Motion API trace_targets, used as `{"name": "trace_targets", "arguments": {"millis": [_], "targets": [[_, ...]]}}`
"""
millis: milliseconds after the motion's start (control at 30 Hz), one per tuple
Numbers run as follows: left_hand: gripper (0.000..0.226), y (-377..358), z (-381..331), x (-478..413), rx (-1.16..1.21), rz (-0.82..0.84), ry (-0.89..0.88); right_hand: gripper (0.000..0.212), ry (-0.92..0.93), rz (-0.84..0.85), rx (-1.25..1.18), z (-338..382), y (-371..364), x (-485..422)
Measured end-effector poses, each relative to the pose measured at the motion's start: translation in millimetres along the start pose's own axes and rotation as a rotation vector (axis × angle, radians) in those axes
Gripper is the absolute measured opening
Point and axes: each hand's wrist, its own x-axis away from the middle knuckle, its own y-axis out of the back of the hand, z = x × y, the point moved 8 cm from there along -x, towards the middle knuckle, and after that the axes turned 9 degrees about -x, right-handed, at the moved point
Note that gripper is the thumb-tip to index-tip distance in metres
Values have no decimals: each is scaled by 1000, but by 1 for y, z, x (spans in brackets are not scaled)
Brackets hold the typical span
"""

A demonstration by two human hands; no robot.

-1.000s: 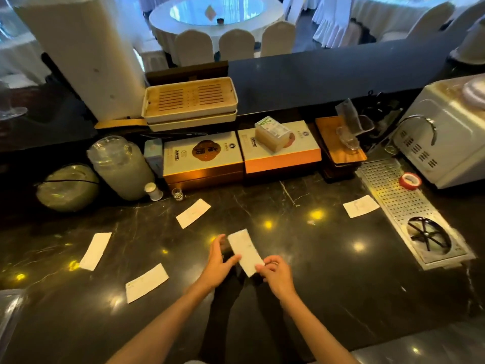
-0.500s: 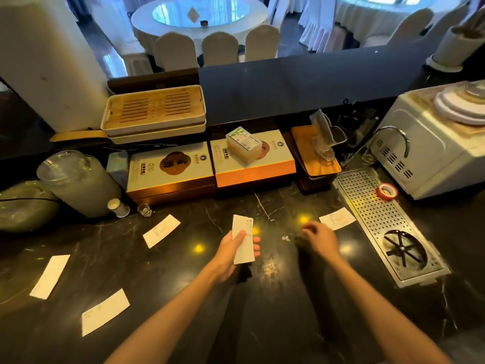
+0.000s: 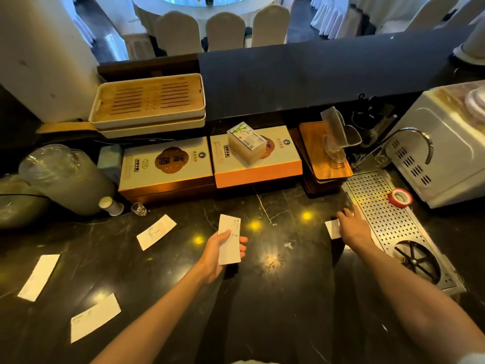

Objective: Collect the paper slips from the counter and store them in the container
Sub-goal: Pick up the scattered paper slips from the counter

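Observation:
My left hand [image 3: 219, 252] holds a white paper slip [image 3: 228, 239] upright above the middle of the dark marble counter [image 3: 288, 298]. My right hand [image 3: 353, 228] lies flat on another slip [image 3: 332, 228] beside the drain grate, covering most of it; whether the fingers grip it cannot be told. Three more slips lie flat on the counter to the left: one [image 3: 156, 231] near the boxes, one [image 3: 39, 277] at the far left, one [image 3: 95, 317] nearer to me. No storage container for the slips can be made out.
Two gift boxes [image 3: 168, 166] [image 3: 258, 161] stand at the back, a small packet on the right one. A perforated drain grate [image 3: 388, 222] with a red tape roll [image 3: 399, 197] runs along the right. A jar [image 3: 68, 177], small bottle [image 3: 110, 206] and tiny glass [image 3: 139, 208] stand at left.
Both hands held one slip at the centre; now my left hand holds it alone. My right hand has reached right and come down on the slip by the grate.

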Motion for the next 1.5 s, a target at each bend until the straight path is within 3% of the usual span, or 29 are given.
{"name": "trace_targets", "arguments": {"millis": [67,200,300,533,733,900,1033,1200,1267,1367,1500], "targets": [[42,9,0,3,-9,-28,2,37,-10,-42,40,-1,-1,1],[43,25,-3,17,9,-75,-15,39,-39,-109,68,1,4,11],[42,38,-5,33,34,-95,-35,32,-27,-166,-13,25,12,30],[45,87,-6,77,1,-215,-84,23,28,-37,-1005,186,-1,111],[44,137,-15,128,60,-282,-139,20,203,86,-1298,356,-13,196],[42,211,-10,182,69,-350,-169,17,212,191,-1293,450,-42,252],[49,285,5,218,-49,-503,-174,18,278,240,-1219,516,-66,296],[35,355,32,246,58,-520,-162,5,435,255,-1042,581,-96,328],[35,378,44,256,100,-526,-144,7,473,178,-884,594,-106,330],[34,415,60,273,125,-567,-120,16,548,45,-455,609,-126,332],[31,453,76,294,164,-563,-87,28,637,58,-28,621,-159,334]]}}
